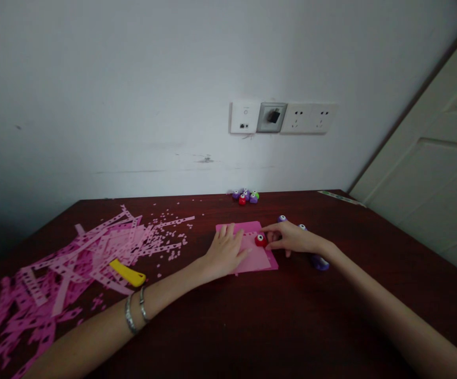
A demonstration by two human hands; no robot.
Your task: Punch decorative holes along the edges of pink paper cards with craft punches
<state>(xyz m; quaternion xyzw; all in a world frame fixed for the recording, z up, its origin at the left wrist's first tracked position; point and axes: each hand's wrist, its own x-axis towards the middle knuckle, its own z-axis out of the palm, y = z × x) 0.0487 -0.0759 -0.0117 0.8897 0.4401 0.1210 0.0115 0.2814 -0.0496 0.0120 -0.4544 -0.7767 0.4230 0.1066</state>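
Pink sheets of paper (254,259) lie on the dark table in front of me, a lighter one on top of a brighter one. My left hand (228,252) rests on their left part with its fingers spread, pressing on the paper. At the right edge of the sheets, my right hand (285,237) grips a small red craft punch (260,240) with a white, eye-like top. A row of small holes shows along the upper part of the light sheet. Close behind my right hand stands a purple punch (282,218), and another purple piece (320,262) lies beside the wrist.
Punched pink paper strips (94,247) and tiny cut-outs heap up on the left. A yellow-handled cutter (128,272) lies on them near my left forearm. Several small punches (245,196) stand by the wall. A flat ruler-like strip (342,198) lies at the back right.
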